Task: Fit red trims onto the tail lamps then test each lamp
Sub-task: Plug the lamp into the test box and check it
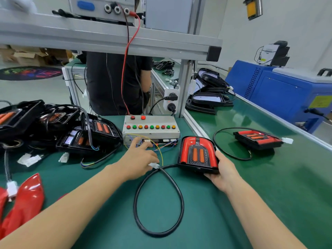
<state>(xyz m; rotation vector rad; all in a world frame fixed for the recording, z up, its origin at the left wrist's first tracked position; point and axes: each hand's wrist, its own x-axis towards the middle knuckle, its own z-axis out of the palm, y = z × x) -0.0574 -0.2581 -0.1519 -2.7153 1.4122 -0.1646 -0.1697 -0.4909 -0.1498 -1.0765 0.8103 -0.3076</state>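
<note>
My right hand [221,172] grips the lower right corner of a tail lamp [197,154] that has a red trim fitted and stands tilted up on the green bench. Its black cable [159,203] loops toward me and ends in a white plug [154,165], which my left hand [139,159] pinches just in front of the grey test box [150,129] with its row of coloured buttons. Loose red trims [27,198] lie at the near left. A pile of black tail lamps [59,126] without trims sits at the left.
Another trimmed lamp [257,138] with cable lies at the right on the conveyor belt. Black housings [208,100] are stacked behind it. An aluminium frame post [183,90] with a power strip stands behind the test box. A person in black stands across the bench.
</note>
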